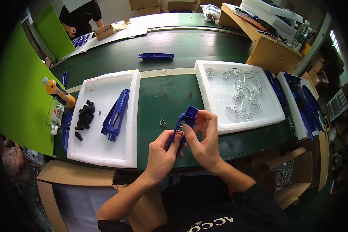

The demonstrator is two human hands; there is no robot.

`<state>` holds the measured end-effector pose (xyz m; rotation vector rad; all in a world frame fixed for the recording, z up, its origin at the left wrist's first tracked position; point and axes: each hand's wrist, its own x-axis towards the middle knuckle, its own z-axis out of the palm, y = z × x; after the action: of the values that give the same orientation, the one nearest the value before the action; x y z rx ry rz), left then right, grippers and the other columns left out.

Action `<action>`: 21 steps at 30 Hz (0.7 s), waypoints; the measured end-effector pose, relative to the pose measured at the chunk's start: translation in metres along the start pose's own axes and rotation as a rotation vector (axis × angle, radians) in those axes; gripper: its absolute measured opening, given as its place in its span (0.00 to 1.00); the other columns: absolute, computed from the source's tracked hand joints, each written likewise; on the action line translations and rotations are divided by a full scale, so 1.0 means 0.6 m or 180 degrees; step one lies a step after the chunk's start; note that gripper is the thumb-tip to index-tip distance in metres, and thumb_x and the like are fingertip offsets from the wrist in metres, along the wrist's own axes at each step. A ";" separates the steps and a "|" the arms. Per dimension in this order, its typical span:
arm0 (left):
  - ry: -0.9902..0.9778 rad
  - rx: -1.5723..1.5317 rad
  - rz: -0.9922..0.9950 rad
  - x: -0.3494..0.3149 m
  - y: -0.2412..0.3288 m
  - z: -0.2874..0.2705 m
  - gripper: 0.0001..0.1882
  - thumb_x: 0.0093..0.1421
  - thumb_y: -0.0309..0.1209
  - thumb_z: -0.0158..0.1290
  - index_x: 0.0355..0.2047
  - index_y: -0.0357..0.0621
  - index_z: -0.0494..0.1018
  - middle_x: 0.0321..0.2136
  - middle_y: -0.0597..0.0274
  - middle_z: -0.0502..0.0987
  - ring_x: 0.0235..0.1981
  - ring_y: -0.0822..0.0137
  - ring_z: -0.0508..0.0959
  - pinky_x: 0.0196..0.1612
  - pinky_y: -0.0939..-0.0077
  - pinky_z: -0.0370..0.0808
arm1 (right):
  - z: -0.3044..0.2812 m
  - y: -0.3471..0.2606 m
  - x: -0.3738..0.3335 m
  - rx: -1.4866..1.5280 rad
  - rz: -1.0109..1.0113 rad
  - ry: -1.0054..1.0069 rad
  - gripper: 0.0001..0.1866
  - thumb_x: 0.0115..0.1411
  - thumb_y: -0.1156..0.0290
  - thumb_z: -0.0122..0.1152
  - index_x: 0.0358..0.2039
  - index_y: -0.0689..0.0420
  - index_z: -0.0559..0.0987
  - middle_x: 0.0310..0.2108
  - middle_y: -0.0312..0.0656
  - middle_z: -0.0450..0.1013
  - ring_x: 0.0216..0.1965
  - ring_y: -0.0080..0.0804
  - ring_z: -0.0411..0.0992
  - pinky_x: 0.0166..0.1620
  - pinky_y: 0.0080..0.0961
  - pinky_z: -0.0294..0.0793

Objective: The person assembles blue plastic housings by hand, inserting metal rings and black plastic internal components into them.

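Both my hands grip one blue plastic housing (190, 112) over the near edge of the green workbench. My left hand (163, 150) is closed round its lower end. My right hand (205, 141) holds its upper part, the thumb pressing near a small pale piece in the opening; the fingers partly hide that piece. A small clear D-shaped part (163, 123) lies on the bench just left of the housing. In the white foam tray (133, 116) to the left are two blue housings (118, 116) and a heap of small black parts (86, 114).
On the right, another foam tray (216, 120) holds several clear plastic pieces (239, 91). A further blue housing (155, 56) lies farther back on the bench. Bottles (59, 92) stand at left by a green panel (23, 89). Across the bench is another person (81, 19).
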<state>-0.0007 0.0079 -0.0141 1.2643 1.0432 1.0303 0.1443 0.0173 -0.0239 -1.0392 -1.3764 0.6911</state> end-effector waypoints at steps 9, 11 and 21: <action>0.0125 0.0129 0.0354 -0.005 -0.017 0.012 0.12 0.68 0.23 0.52 0.49 0.31 0.75 0.35 0.63 0.79 0.37 0.78 0.77 0.41 0.81 0.75 | 0.078 -0.001 -0.039 0.1881 0.0957 0.0506 0.19 0.76 0.57 0.40 0.43 0.62 0.70 0.37 0.43 0.76 0.38 0.26 0.76 0.42 0.23 0.77; 0.0112 0.0114 0.0383 -0.005 -0.012 0.019 0.13 0.68 0.22 0.52 0.51 0.30 0.75 0.38 0.61 0.80 0.39 0.76 0.78 0.44 0.80 0.75 | 0.079 0.001 -0.040 0.1909 0.0937 0.0629 0.19 0.76 0.58 0.41 0.42 0.62 0.70 0.37 0.44 0.76 0.37 0.26 0.76 0.42 0.24 0.77; 0.0182 0.0352 0.0641 -0.011 -0.005 0.020 0.13 0.65 0.19 0.53 0.49 0.29 0.77 0.46 0.54 0.81 0.44 0.72 0.79 0.49 0.77 0.76 | 0.072 -0.010 -0.042 0.2041 0.0929 0.0679 0.18 0.76 0.59 0.40 0.40 0.62 0.70 0.33 0.48 0.77 0.34 0.32 0.78 0.40 0.30 0.79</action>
<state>0.0095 -0.0010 -0.0167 1.4599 1.0437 1.1805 0.0979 0.0002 -0.0344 -0.7655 -0.7385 1.1118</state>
